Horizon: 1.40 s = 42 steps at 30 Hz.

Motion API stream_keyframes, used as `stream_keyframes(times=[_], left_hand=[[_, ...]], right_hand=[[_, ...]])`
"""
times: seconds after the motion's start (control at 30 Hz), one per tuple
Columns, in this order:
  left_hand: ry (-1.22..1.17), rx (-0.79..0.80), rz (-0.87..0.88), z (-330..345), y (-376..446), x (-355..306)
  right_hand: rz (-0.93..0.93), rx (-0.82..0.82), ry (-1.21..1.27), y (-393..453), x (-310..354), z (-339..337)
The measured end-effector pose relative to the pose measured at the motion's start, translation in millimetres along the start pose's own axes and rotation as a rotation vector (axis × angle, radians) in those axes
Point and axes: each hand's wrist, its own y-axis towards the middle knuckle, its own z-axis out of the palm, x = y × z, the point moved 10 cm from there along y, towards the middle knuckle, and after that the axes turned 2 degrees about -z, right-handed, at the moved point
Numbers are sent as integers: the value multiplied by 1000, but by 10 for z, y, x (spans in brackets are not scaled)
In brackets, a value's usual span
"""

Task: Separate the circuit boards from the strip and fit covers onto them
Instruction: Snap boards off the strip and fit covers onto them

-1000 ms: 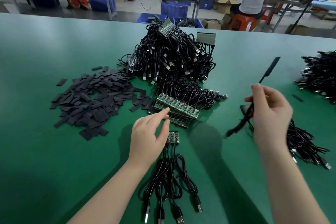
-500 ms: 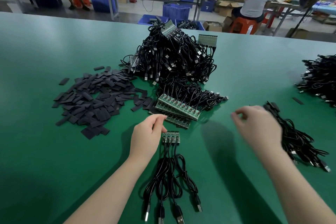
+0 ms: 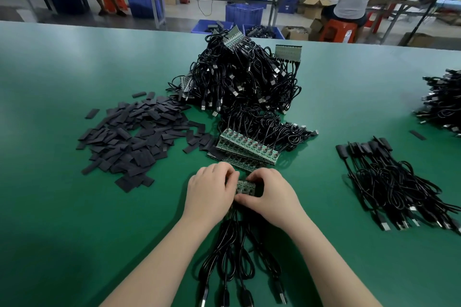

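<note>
Both hands meet over a short strip of circuit boards [image 3: 245,186] lying on the green surface [image 3: 74,219]: the left hand [image 3: 212,192] pinches its left end, the right hand [image 3: 270,195] its right end (likely braced to snap a board free). Covers [image 3: 132,142] wait heaped nearby to the left, within easy reach.
</note>
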Motion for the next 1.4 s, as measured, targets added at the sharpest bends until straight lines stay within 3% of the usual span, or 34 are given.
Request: stream_keyframes(times=[0.2,0.33,0.57,0.9,1.4], left_hand=[[-559,175,-67,100,-20,67],[-760,94,-61,0,7,68],[-866,189,-62,94,-16,-18],[-861,174,-136,115,8,4],[-780,-43,-220,42,-99,7]], right_hand=[[-60,-205,559,-124,-72,-130],[-58,-210,791,-97,-82,-127],[8,-317,759,-112,-173,-173],[-10,-379,583,-140,-158,-224],[-39,-479,487,-206,-76,-230]])
